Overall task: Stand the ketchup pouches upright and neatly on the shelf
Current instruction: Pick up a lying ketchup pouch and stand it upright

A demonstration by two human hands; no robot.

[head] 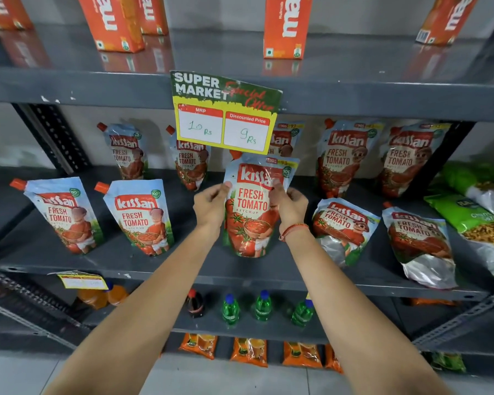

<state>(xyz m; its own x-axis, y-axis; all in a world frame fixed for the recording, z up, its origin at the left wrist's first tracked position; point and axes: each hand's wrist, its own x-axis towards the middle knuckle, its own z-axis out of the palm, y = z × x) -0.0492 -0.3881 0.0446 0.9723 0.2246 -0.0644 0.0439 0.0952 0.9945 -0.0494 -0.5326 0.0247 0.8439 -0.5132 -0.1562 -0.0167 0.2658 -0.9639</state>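
Both sets of fingertips pinch the upper sides of one ketchup pouch [251,206]; the left hand [211,205] grips its left edge with thumb and curled fingers, the right hand [288,206] grips its right edge the same way, a red thread bracelet [293,230] round that wrist; the pouch stands upright between them, label facing out, its base down near the front edge of the middle shelf [200,266], about midway along it.

To the left, two more pouches stand near the same front edge, the far-left pouch [64,215] and its neighbour [139,216], both leaning back a little, orange caps at their top left corners; behind them, toward the back edge, two rear pouches [129,151] stand upright, and another is half hidden behind the price sign [226,112] that hangs from the edge of the shelf above.

On the right, two back-row pouches [345,158] stand upright near the rear; in front of them a slumped pouch [342,229] lies tilted over, and beside it a second fallen pouch [419,243] lies toward the front right corner, silver base showing; green snack bags [479,212] lie at the right end.

Orange cartons [284,27] stand on the shelf above; green bottles [263,306] stand on the one below.
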